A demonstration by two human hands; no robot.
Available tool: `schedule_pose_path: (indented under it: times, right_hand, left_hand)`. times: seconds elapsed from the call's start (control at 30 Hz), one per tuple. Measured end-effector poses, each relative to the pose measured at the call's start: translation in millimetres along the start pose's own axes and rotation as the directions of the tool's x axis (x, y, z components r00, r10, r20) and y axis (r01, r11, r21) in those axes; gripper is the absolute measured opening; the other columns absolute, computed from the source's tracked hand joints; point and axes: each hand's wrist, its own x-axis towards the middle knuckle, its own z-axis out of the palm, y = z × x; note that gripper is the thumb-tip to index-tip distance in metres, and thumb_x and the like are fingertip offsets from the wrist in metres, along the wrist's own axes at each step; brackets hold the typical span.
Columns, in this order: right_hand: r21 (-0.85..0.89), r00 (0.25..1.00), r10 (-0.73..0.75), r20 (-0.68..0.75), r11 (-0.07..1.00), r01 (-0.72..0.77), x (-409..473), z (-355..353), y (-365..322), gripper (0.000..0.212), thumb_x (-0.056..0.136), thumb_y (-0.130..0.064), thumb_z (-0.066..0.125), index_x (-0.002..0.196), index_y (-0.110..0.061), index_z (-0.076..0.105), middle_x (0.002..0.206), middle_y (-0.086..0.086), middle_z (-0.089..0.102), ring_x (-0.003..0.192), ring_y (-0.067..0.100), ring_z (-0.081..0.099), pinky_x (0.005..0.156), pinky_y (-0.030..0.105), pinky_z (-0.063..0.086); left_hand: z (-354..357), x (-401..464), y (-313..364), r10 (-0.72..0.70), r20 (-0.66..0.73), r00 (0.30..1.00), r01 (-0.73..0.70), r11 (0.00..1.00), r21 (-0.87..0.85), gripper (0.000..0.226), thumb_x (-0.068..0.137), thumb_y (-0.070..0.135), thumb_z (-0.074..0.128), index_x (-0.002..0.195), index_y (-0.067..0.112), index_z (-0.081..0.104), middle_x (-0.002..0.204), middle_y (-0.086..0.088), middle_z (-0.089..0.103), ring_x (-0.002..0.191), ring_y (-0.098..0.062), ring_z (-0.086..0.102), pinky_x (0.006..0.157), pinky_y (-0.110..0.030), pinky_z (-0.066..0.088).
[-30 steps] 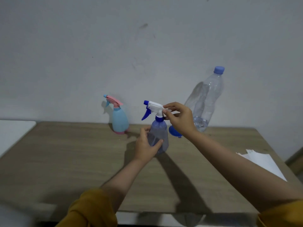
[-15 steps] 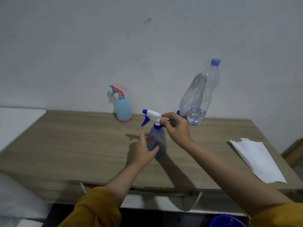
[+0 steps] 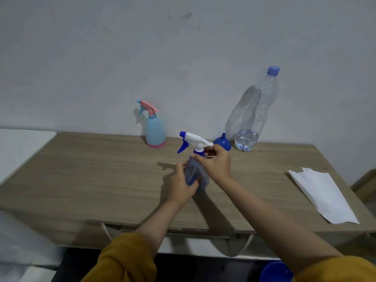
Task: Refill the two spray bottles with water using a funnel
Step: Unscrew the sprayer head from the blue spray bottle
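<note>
A clear bluish spray bottle (image 3: 196,174) with a white and blue trigger head stands mid-table. My left hand (image 3: 183,184) grips its body. My right hand (image 3: 213,161) pinches the blue collar under the trigger head. A light blue spray bottle (image 3: 155,131) with a pink head stands at the back by the wall. A blue funnel (image 3: 222,142) sits upside down behind my right hand. A large clear water bottle (image 3: 255,115) with a blue cap, holding a little water at the bottom, stands at the back right.
The wooden table (image 3: 91,176) runs up to a grey wall. White paper sheets (image 3: 323,194) lie at the right edge. A white surface (image 3: 20,145) adjoins the table's left side. A blue round object (image 3: 274,271) shows below the table's front edge.
The view has pulled back and tilted down. The spray bottle now stands nearer the table's front than before. My right hand has slid from the trigger head down to the collar.
</note>
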Motion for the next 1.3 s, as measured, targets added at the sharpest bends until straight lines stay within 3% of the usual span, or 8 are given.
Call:
schedule_pose_path:
  times: [0.13, 0.33, 0.53, 0.67, 0.77, 0.97, 1.13, 1.3]
  right_hand:
    - [0.022, 0.997, -0.06, -0.04, 0.998, 0.061, -5, 4, 1, 0.027, 0.071, -0.017, 0.083, 0.089, -0.014, 0.064, 0.079, -0.014, 0.062, 0.075, -0.006, 0.061, 0.065, 0.009, 0.049]
    - [-0.026, 0.994, -0.112, 0.011, 0.993, 0.113, -8, 7, 11, 0.02, 0.08, -0.017, 0.074, 0.098, -0.015, 0.066, 0.09, -0.004, 0.066, 0.086, 0.008, 0.063, 0.074, 0.027, 0.055]
    - [0.07, 1.0, 0.015, 0.011, 0.997, -0.016, -9, 5, 6, 0.048, 0.068, -0.025, 0.085, 0.103, -0.015, 0.053, 0.098, -0.007, 0.06, 0.089, 0.002, 0.059, 0.075, 0.014, 0.05]
    - [0.061, 0.999, -0.011, -0.043, 0.998, 0.014, -7, 6, 6, 0.037, 0.07, -0.024, 0.084, 0.094, -0.017, 0.057, 0.096, 0.002, 0.062, 0.087, 0.011, 0.061, 0.072, 0.018, 0.051]
    - [0.069, 0.999, -0.023, -0.033, 0.997, 0.025, -12, 6, 6, 0.028, 0.078, -0.015, 0.077, 0.1, -0.017, 0.059, 0.098, -0.005, 0.06, 0.09, 0.005, 0.059, 0.074, 0.018, 0.049]
    - [0.089, 1.0, 0.013, -0.019, 0.996, -0.011, -11, 6, -3, 0.049, 0.07, -0.015, 0.083, 0.108, -0.018, 0.053, 0.097, -0.015, 0.056, 0.088, 0.001, 0.057, 0.07, 0.009, 0.048]
    - [0.094, 1.0, -0.009, -0.005, 0.996, 0.01, -9, 2, -1, 0.048, 0.073, -0.009, 0.078, 0.113, -0.014, 0.054, 0.1, -0.007, 0.061, 0.09, 0.012, 0.062, 0.073, 0.024, 0.053]
    - [0.11, 0.998, -0.037, 0.06, 0.993, 0.03, -6, -7, 0, 0.051, 0.075, -0.002, 0.073, 0.118, -0.021, 0.051, 0.111, -0.002, 0.061, 0.092, 0.015, 0.064, 0.077, 0.031, 0.055]
  left_hand:
    - [1, -1, 0, -0.007, -0.017, 1.0, 0.006, 1.0, -0.014, 0.056, 0.079, 0.017, 0.073, 0.124, 0.019, 0.04, 0.123, 0.001, 0.057, 0.101, -0.009, 0.057, 0.058, 0.001, 0.042]
    - [1, -2, -3, 0.011, -0.003, 1.0, -0.011, 0.998, -0.064, 0.062, 0.079, 0.019, 0.074, 0.129, 0.019, 0.038, 0.124, 0.001, 0.058, 0.109, -0.01, 0.056, 0.066, 0.002, 0.042]
    - [2, -1, -2, -0.002, 0.001, 1.0, 0.002, 0.998, -0.055, 0.067, 0.079, 0.024, 0.074, 0.134, 0.018, 0.036, 0.128, 0.005, 0.055, 0.115, -0.009, 0.053, 0.075, -0.004, 0.039]
    - [2, -2, -2, -0.014, 0.02, 1.0, 0.015, 0.999, -0.051, 0.067, 0.08, 0.023, 0.073, 0.135, 0.019, 0.034, 0.131, 0.003, 0.053, 0.118, -0.012, 0.052, 0.078, -0.009, 0.041]
    - [2, -2, -1, -0.045, 0.021, 0.999, 0.046, 0.999, -0.027, 0.066, 0.081, 0.027, 0.072, 0.134, 0.021, 0.034, 0.127, 0.003, 0.056, 0.111, -0.013, 0.057, 0.073, -0.01, 0.044]
    - [3, -2, 1, -0.079, 0.003, 0.997, 0.079, 0.996, 0.036, 0.059, 0.081, 0.029, 0.071, 0.128, 0.021, 0.035, 0.119, -0.001, 0.06, 0.1, -0.016, 0.063, 0.073, -0.027, 0.054]
    - [0, -5, 6, -0.046, 0.003, 0.999, 0.045, 0.997, 0.057, 0.056, 0.081, 0.035, 0.07, 0.124, 0.022, 0.037, 0.121, 0.004, 0.057, 0.097, -0.008, 0.059, 0.061, -0.009, 0.042]
    - [-3, -7, 11, -0.016, -0.002, 1.0, 0.017, 0.998, 0.055, 0.055, 0.081, 0.03, 0.071, 0.125, 0.016, 0.041, 0.12, 0.004, 0.057, 0.093, 0.001, 0.051, 0.054, -0.003, 0.042]
